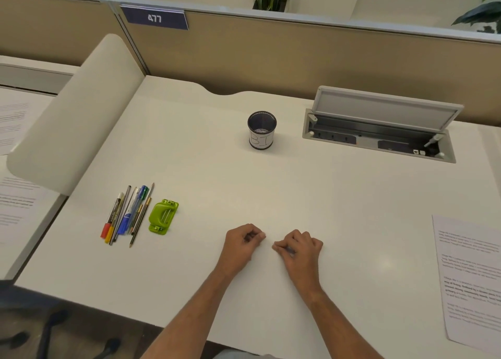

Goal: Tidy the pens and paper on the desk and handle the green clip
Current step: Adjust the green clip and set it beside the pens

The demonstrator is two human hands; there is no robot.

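Note:
Several pens and pencils (127, 215) lie side by side at the left of the white desk (217, 174). Right beside them lies the green clip (163, 216). A printed sheet of paper (470, 277) lies at the desk's right edge. A black mesh pen cup (262, 130) with a white label stands upright at the middle back. My left hand (244, 243) and my right hand (301, 247) rest on the desk near the front middle, fingers curled closed, close together, holding nothing that I can see.
An open cable box (379, 130) with a raised lid sits in the desk at the back right. A curved side divider (78, 114) bounds the left side, with more printed sheets (16, 201) on the neighbouring desk. A tan partition (271, 54) runs along the back.

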